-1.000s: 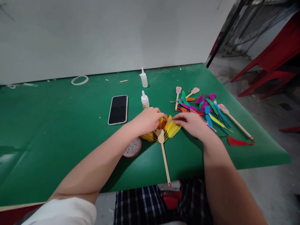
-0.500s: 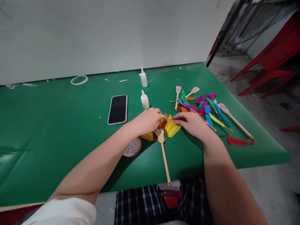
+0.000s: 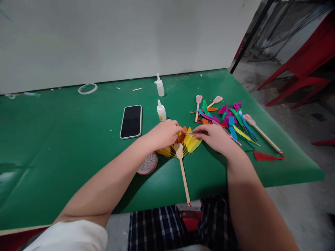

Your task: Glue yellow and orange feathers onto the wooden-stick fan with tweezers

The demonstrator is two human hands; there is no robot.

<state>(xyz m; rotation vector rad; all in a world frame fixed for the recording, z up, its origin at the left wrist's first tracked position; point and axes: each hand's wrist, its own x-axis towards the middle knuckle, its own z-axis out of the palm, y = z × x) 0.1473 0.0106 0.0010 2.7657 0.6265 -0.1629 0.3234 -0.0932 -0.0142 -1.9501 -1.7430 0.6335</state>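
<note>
A fan of yellow and orange feathers [image 3: 192, 143] lies on the green table, joined to a pale wooden handle [image 3: 184, 179] with a rounded head. Over the feathers, my right hand [image 3: 214, 136] grips slim metal tweezers [image 3: 195, 134] that point left. Their tips meet the fingertips of my left hand [image 3: 169, 134], whose thumb and forefinger are pinched together; anything between them is too small to make out. Below my left wrist sits a round red-rimmed dish [image 3: 148, 164] of small pale beads, partly covered by the forearm.
A phone [image 3: 131, 121] lies left of two white dropper bottles [image 3: 161, 111]. Loose coloured feathers [image 3: 230, 120] and wooden sticks with pink heads [image 3: 264, 134] are heaped on the right, beside a red tassel [image 3: 268, 156]. A clear ring [image 3: 87, 89] rests near the wall.
Both hands keep almost the same pose over the feather fan. The view has shifted very slightly; nothing has visibly been taken or let go.
</note>
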